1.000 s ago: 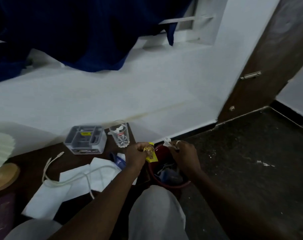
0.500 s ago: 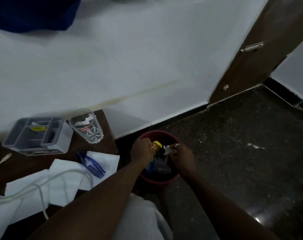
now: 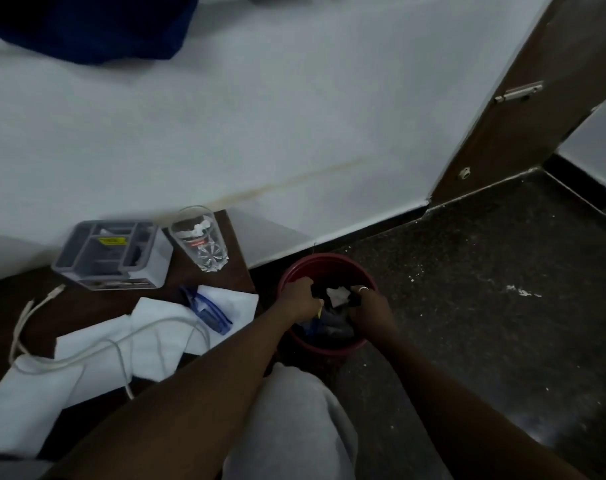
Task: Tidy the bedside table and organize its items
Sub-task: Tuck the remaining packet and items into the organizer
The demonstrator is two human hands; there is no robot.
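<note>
We note left hand [image 3: 299, 298] and right hand [image 3: 370, 308] over bin [image 3: 329, 258], right of counter [image 3: 90, 306]: left fingers curl round yellow scrap [image 3: 319, 312]; right fingers' hold unclear. Likely binning litter.

The dark wooden bedside table [image 3: 234, 271] carries a grey compartment box [image 3: 114, 252] and, just beside it at the far corner, an upright drinking glass [image 3: 201, 242]. Nearer lie white paper sheets [image 3: 149, 313] with a white cable [image 3: 28, 304] looped over them, and a blue-edged item [image 3: 210, 315] too blurred to name. On the speckled dark floor [image 3: 485, 306] stands a red bin [image 3: 329, 346] just beside the table.
</note>
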